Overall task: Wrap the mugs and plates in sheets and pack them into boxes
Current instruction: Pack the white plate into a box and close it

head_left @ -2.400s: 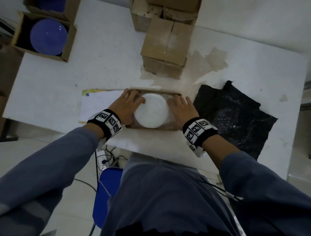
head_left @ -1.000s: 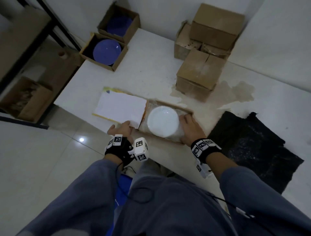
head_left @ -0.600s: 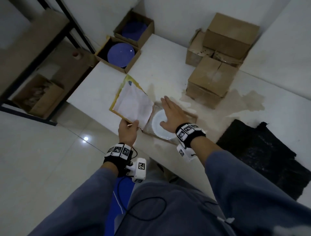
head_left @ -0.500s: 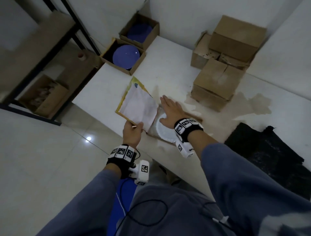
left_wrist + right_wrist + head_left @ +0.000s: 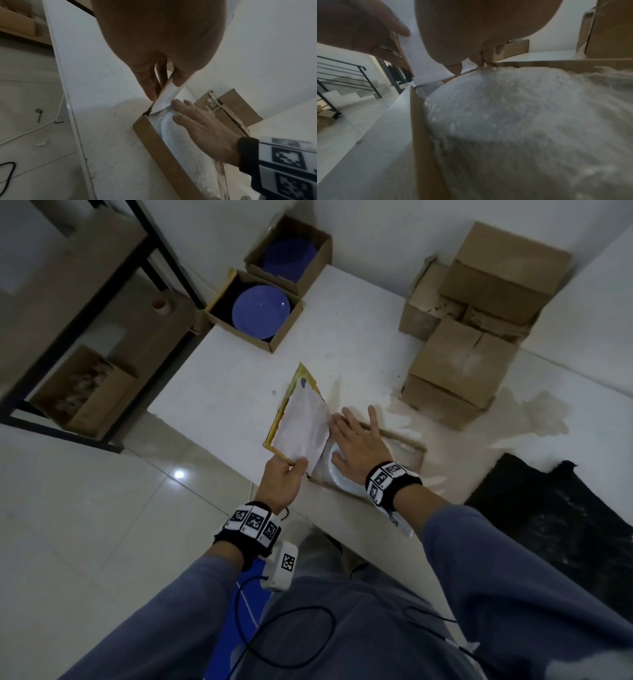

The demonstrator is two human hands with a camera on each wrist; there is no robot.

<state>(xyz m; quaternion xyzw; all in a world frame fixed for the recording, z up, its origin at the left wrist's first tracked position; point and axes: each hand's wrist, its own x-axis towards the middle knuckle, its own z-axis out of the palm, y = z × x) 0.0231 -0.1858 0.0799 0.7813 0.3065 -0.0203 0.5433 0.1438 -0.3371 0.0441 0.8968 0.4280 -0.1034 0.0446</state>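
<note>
- At far left, below the table (image 5: 219, 392), a low shelf is holding an open carton (image 5: 85, 392); it is playing no part right now.
- Toward the table's back-left corner, two open boxes with blue plates (image 5: 261, 311) are sitting unwrapped, well apart from the hands; judged as stock waiting its turn.
- Left hand (image 5: 282, 481) is pinching the near corner of the box flap (image 5: 301, 429) between thumb and fingers and tilting it up over the box; the left wrist view is showing the thumb (image 5: 180, 79) on the white face and fingers behind it.
- The flap is standing steeply, hinged at the box's left side; likely it is being folded shut.
- Compared with half a second ago, the flap is leaning further toward the right hand, its white face looking narrower.
- Right hand (image 5: 359, 446) is lying flat, fingers straight and spread, on the wrapped white plate (image 5: 337, 477) inside the shallow box (image 5: 154, 143), probably pressing the bubble sheet (image 5: 522, 121) down so the flap clears it.
- Versus 2.4 s ago, both hands are no longer flanking the plate: the left has shifted to the flap, the right onto the plate.
- Further right, closed cartons (image 5: 462, 371) are standing stacked at the back, and a black sheet (image 5: 548, 525) is lying at the table's right end.
</note>
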